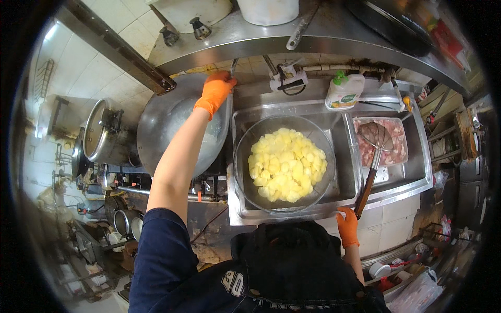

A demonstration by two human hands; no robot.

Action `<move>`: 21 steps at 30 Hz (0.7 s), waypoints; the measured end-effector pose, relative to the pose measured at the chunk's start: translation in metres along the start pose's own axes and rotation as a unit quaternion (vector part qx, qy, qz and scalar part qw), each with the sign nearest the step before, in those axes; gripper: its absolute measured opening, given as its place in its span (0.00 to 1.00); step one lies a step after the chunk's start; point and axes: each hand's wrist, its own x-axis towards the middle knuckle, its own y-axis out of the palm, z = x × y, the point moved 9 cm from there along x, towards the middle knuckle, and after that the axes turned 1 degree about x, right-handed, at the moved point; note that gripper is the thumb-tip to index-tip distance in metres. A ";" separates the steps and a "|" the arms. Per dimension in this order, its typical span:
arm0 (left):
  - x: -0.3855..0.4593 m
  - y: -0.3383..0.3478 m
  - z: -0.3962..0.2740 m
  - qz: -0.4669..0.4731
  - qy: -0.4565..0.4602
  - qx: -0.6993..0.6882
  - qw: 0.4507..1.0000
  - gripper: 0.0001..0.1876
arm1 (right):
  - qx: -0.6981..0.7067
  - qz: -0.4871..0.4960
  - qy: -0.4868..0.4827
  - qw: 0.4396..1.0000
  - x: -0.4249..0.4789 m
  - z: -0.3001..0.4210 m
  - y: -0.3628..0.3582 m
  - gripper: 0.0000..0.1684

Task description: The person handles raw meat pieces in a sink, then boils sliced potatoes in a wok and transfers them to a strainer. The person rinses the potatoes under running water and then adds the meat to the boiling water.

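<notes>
My left hand (pixel 215 92), in an orange glove, reaches over the far right side of a large metal wok (pixel 156 129) holding cloudy liquid. Its fingers are bent beside a thin metal rod or handle near the wall; whether they grip it is unclear. My right hand (pixel 347 226), also gloved in orange, is at the front edge of the sink (pixel 293 216), close to the wooden handle of a wire skimmer (pixel 374 146). Its fingers are partly bent, with nothing seen in them. A round mesh strainer (pixel 333 164) full of sliced potatoes (pixel 287 164) rests over the left basin.
A container of raw meat pieces (pixel 387 154) sits in the right basin, under the skimmer's head. Behind the sink stands a white plastic jug (pixel 344 92). A tall metal pot (pixel 113 133) is left of the wok. A steel shelf (pixel 250 46) runs above.
</notes>
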 end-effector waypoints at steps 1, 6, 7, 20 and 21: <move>-0.011 0.009 -0.019 0.018 -0.020 -0.043 0.999 0.15 | 0.002 0.002 0.020 1.000 -0.003 -0.001 -0.001 0.13; -0.038 0.069 -0.027 0.028 -0.100 -0.200 0.974 0.10 | 0.035 0.025 0.028 0.999 0.014 0.026 0.006 0.13; -0.041 0.080 -0.034 0.023 -0.111 -0.224 0.968 0.09 | 0.043 0.026 0.023 0.998 0.017 0.024 0.009 0.13; -0.052 0.108 -0.070 0.022 -0.110 -0.189 0.976 0.10 | -0.074 0.241 -0.112 0.961 0.115 0.106 0.162 0.34; -0.050 0.104 -0.068 0.023 -0.091 -0.138 0.986 0.11 | -0.126 0.241 -0.141 0.952 0.125 0.108 0.183 0.38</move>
